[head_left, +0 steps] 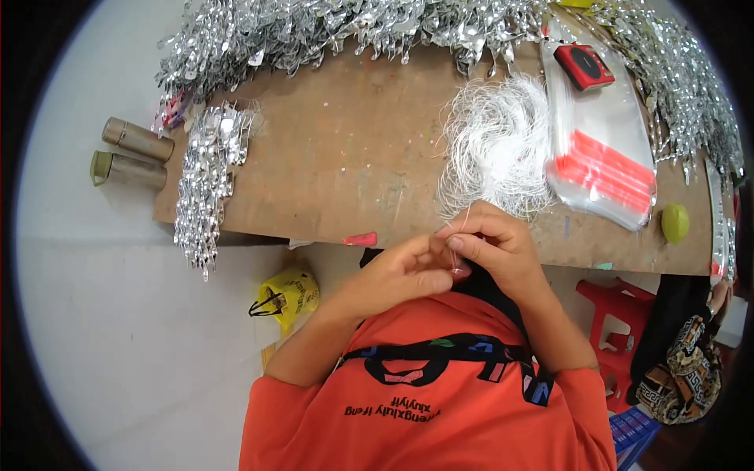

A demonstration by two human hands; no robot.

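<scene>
Head view: a thin white thread (467, 217) stands between the 2 bare hands, just in front of the orange shirt (471, 424) and near the table's front edge. Its upper part rises past the right fingertips, and a lower part runs down toward the left thumb, so its long axis lies roughly away from the body, with a slight slant. The right hand (496, 243) is nearer: its thumb and forefinger are pinched together on the thread, with no clear gap between them. The left hand (412, 271) sits just beside it, its fingers curled and its thumb stretched toward the thread's lower part; I cannot tell whether they grip it, as the fingertips are partly hidden.

Just beyond the right hand, a loose bundle of white thread (503, 149) lies on the brown table (338, 157). To the right of the bundle are clear bags with red bands (605, 177), with a red device (585, 67) on top and a yellow-green oval object (675, 224) near their lower end. Silver strips (206, 180) hang over the table's left side near 2 metal flasks (135, 155), and a larger silver heap (345, 35) lines the far edge.
</scene>
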